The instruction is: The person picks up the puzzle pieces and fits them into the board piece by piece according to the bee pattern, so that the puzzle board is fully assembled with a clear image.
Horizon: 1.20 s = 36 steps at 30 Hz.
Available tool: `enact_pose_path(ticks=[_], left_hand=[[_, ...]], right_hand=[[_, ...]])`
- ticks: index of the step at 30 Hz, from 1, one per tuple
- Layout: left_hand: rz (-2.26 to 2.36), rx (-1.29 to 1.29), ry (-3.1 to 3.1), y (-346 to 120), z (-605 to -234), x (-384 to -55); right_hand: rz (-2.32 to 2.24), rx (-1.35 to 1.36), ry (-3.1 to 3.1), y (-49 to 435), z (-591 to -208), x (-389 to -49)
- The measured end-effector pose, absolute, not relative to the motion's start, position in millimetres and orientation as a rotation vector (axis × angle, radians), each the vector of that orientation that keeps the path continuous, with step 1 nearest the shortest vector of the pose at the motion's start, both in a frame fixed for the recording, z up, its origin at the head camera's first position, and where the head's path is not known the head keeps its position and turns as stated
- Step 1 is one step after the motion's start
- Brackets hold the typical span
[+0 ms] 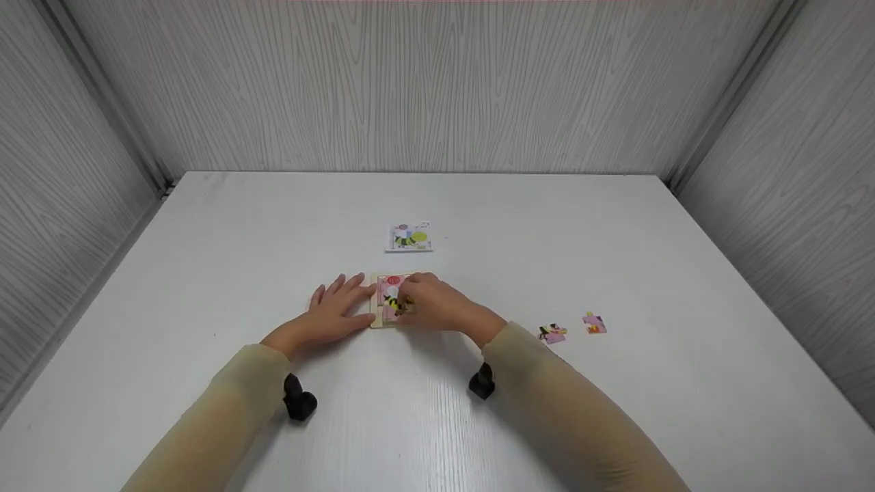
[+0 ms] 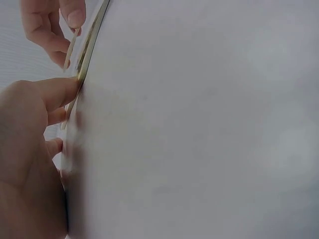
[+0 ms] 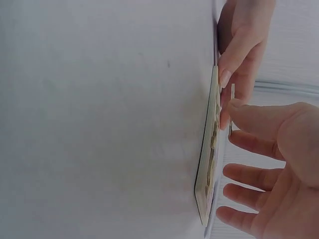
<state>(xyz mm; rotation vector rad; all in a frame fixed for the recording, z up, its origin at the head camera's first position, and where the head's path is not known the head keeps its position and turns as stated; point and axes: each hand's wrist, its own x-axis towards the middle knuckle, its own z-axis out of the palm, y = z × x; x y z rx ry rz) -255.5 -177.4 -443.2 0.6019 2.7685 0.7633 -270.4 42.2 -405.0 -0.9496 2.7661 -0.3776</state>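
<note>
A small wooden jigsaw tray (image 1: pixel 374 318) with a pink bee picture lies on the table between my hands. My left hand (image 1: pixel 333 315) lies spread at its left side, thumb and forefinger touching the edge. Over the tray, my right hand (image 1: pixel 439 305) pinches a thin puzzle piece (image 3: pixel 233 92) between thumb and forefinger; the other fingers are apart. Seen edge-on in the right wrist view, that piece stands just off the tray surface. From the head view, my right hand hides the tray's right part.
Two loose puzzle pieces, one pink and black (image 1: pixel 552 333) and one purple and orange (image 1: pixel 594 323), lie to the right beyond my right forearm. A square picture card (image 1: pixel 409 237) with a bee lies behind the tray. Pale wood-grain panels (image 1: pixel 437 89) bound the white table.
</note>
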Motion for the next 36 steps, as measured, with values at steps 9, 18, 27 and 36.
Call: enact_pose_path(ticks=[9, 18, 27, 36], left_hand=[[0.761, 0.597, 2.768, -177.8, -443.7, -255.2], [0.757, 0.594, 2.762, -176.1, -443.6, -255.5], [0.758, 0.609, 2.768, -175.4, -443.2, -255.4], [0.764, 0.603, 2.772, -175.8, -443.9, -256.5]], right_hand=[[-0.369, -0.956, 2.755, 36.2, -406.2, -274.7], [-0.382, -0.901, 2.738, 33.2, -409.0, -277.7], [-0.363, -0.942, 2.746, 30.2, -409.9, -278.9], [-0.361, -0.976, 2.760, 29.0, -412.1, -280.3]])
